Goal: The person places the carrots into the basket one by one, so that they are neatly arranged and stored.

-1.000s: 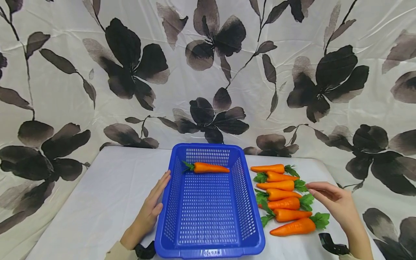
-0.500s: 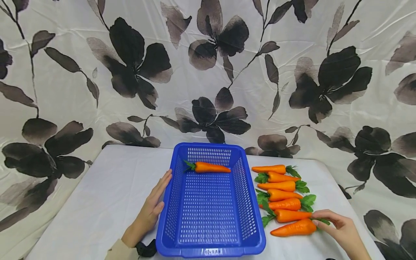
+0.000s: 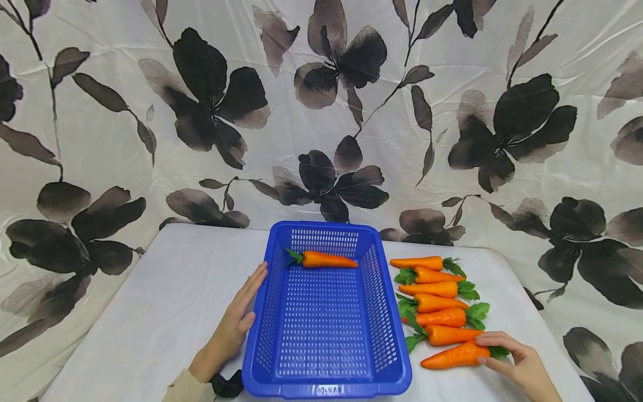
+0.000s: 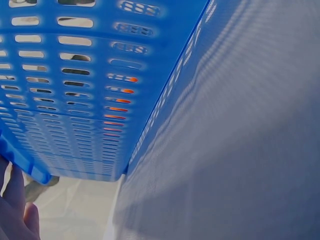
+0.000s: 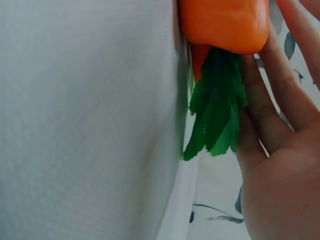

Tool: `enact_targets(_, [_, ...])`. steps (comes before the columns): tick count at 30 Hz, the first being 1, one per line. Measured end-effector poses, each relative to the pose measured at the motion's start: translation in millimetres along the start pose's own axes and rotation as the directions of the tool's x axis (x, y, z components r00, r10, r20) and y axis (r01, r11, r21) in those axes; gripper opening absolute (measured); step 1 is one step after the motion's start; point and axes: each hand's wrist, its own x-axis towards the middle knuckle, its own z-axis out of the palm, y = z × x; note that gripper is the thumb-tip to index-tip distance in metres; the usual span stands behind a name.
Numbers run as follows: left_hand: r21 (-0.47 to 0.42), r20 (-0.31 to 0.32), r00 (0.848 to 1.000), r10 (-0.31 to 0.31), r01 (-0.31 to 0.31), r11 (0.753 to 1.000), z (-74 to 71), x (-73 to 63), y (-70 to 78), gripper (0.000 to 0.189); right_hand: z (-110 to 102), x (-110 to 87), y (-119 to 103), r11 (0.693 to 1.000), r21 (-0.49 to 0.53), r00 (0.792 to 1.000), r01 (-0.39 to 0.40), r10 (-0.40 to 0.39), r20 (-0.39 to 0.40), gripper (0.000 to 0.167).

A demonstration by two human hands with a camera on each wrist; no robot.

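In the head view my left hand (image 3: 233, 324) rests against the left rim of a blue perforated plastic basket (image 3: 251, 346), fingers straight. One orange carrot (image 3: 329, 259) with a green top lies across the far end inside it. To the basket's right, several carrots lie in a column on the table. My right hand (image 3: 519, 363) pinches the nearest carrot (image 3: 452, 356) at its thick end, thumb on the near side and fingers on the far side. The right wrist view shows that carrot's thick end (image 5: 225, 22) and its leaves (image 5: 217, 107) beside the palm.
A white-covered table (image 3: 166, 290) bears everything. Behind it hangs a white cloth (image 3: 281, 134) printed with dark flowers. The carrot (image 3: 452, 335) just beyond the pinched one lies close to the right fingertips.
My right hand has come down the column toward me, from beside the middle carrots to the nearest one, and taken hold of it. That carrot has shifted slightly nearer. The left hand stays put.
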Motion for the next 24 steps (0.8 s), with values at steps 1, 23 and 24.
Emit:
enact_targets(1, [0.000, 0.000, 1.000, 0.000, 0.000, 1.000, -0.2, 0.0, 0.1, 0.064, 0.8, -0.8, -0.3, 1.000, 0.001, 1.000, -0.005, 0.005, 0.003, 0.034])
enact_targets(23, [-0.004, -0.003, 1.000, 0.006, -0.006, 1.000, 0.0, 1.1, 1.4, 0.065, 4.0, -4.0, 5.1, 0.996, -0.073, 0.997, -0.050, 0.054, 0.062, 0.046])
enact_targets(24, [-0.004, -0.003, 1.000, 0.005, -0.005, 1.000, 0.2, 1.1, 1.4, 0.065, 3.7, -4.1, 4.7, 0.995, -0.078, 0.995, -0.063, 0.069, 0.069, 0.047])
